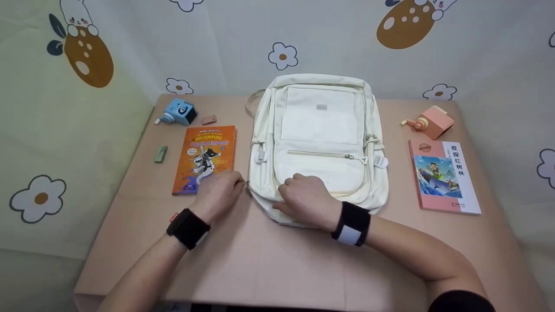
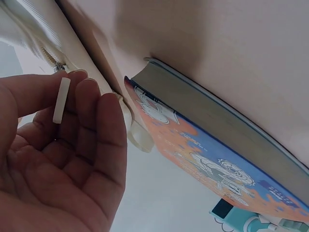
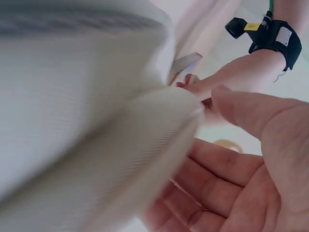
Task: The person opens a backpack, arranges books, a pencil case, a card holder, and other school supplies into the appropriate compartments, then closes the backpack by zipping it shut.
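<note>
A cream backpack [image 1: 321, 173] lies front side up on the table. At its lower left edge my left hand [image 1: 219, 190] pinches a zipper pull [image 2: 61, 100], whose pale end shows between thumb and fingers in the left wrist view. The zipper's metal slider [image 2: 59, 67] sits just beyond the fingertips. My right hand [image 1: 310, 201] rests on the bag's lower front. In the right wrist view its thumb [image 3: 241, 111] stands apart from the fabric, while the other fingers lie against the bag, their tips hidden behind it.
An orange comic book [image 1: 208, 151] lies left of the bag, close by the left hand. A blue crank sharpener [image 1: 180, 111], pink eraser [image 1: 209, 120] and green eraser [image 1: 161, 154] surround it. At right are a pink crank sharpener [image 1: 433, 121] and a pink-and-white book [image 1: 444, 177].
</note>
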Motion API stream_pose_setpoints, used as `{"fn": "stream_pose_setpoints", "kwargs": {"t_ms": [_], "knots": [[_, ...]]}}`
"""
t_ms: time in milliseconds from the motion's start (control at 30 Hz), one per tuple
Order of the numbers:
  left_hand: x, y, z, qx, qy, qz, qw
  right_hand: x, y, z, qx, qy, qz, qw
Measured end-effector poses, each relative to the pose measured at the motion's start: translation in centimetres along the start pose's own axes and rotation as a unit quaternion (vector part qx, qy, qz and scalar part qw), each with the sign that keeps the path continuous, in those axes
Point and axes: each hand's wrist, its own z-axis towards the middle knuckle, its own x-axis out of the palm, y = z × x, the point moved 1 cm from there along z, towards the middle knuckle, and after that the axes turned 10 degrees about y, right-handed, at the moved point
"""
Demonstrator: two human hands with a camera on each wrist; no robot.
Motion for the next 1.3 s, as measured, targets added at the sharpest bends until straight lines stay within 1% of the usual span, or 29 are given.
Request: {"fn": "stream_pose_setpoints", "kwargs": {"t_ms": [133, 233, 333, 467, 600, 767, 867, 1000, 1067, 1200, 1300], "knots": [[0.1, 0.1, 0.0, -0.002, 0.005, -0.008, 1.0000, 0.1, 1.0, 1.7, 0.011, 0.047, -0.024, 0.999], [0.1, 0.2, 0.1, -0.003, 0.008, -0.008, 0.9999, 0.6, 1.3, 2.2, 0.006, 0.058, -0.049, 0.997], [-0.2, 0.2, 0.4, -0.003, 0.011, 0.004, 0.9999, 1.0, 1.2, 2.2, -0.001, 0.048, -0.070, 0.996], [-0.8, 0.0, 1.2, 0.002, 0.014, 0.038, 0.9992, 0.9, 0.7, 1.7, -0.004, 0.017, -0.071, 0.997], [-1.4, 0.0, 2.6, -0.001, 0.020, 0.072, 0.9972, 0.6, 0.5, 1.3, -0.009, 0.000, -0.065, 0.998], [-1.9, 0.6, 5.0, -0.023, 0.035, 0.089, 0.9952, 0.3, 0.6, 0.9, -0.017, -0.002, -0.068, 0.998], [-2.2, 1.2, 6.8, -0.032, 0.039, 0.086, 0.9950, 0.1, 0.6, 0.8, -0.018, -0.007, -0.073, 0.997], [-2.4, 1.8, 9.2, -0.040, 0.030, 0.068, 0.9965, 0.0, 0.6, 0.6, -0.016, -0.013, -0.070, 0.997], [-2.3, 2.0, 10.1, -0.044, 0.022, 0.055, 0.9972, 0.0, 0.6, 0.5, -0.017, -0.014, -0.068, 0.997], [-1.8, 2.2, 11.0, -0.049, 0.019, 0.032, 0.9981, 0.3, 0.4, 0.5, -0.014, -0.010, -0.063, 0.998], [-1.6, 2.3, 10.7, -0.048, 0.021, 0.028, 0.9983, 0.5, 0.3, 0.6, -0.014, -0.011, -0.053, 0.998]]}}
